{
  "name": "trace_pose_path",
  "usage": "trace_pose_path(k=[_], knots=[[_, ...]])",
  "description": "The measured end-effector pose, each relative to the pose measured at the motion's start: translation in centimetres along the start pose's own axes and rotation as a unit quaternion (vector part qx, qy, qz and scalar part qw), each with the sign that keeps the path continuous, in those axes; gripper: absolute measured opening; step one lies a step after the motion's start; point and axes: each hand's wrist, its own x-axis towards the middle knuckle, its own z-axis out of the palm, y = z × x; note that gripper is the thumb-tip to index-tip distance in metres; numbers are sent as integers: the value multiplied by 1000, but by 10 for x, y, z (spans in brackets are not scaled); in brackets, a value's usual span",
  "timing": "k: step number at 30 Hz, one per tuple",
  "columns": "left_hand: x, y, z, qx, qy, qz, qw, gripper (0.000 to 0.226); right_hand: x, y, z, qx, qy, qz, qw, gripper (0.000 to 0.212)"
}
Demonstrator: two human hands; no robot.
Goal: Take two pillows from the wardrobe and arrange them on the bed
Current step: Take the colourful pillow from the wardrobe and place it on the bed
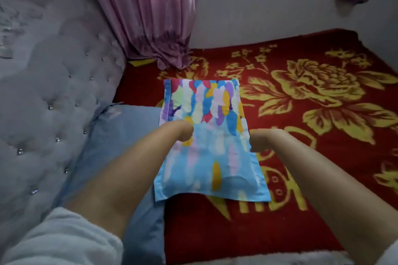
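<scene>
Head view: my left hand (185, 133) and right hand (257, 141) curl closed on either long edge of the colourful pillow (206, 135), gripping it flat on the red flowered blanket (301, 97). Beside it lies a blue pillow (120, 135) against the grey headboard (53, 92). No writing is readable.

**No readable text in view**

No words, labels, brand marks or numbers can be read anywhere. The red blanket (301, 114) carries large yellow shapes below its flower pattern, near the colourful pillow (206, 135), that may be characters, but they are partly covered and too blurred to make out. The pillow's print is only paint-like strokes.
</scene>
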Motion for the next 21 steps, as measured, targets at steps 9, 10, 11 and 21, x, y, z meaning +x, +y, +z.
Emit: trace_pose_path(k=[9, 10, 11, 21], knots=[[76, -28, 85, -44, 6, -72, 996, 38, 88, -14, 46, 46, 81, -14, 996, 35], [88, -28, 94, -57, 11, -89, 994, 38, 104, -14, 53, 63, 89, -6, 994, 35], [103, -28, 104, -69, 13, -111, 991, 38, 121, -12, 59, 78, 98, 3, 992, 34], [233, -57, 190, -252, 68, -296, 919, 92, 274, -2, 128, 299, 181, 208, 914, 57]])
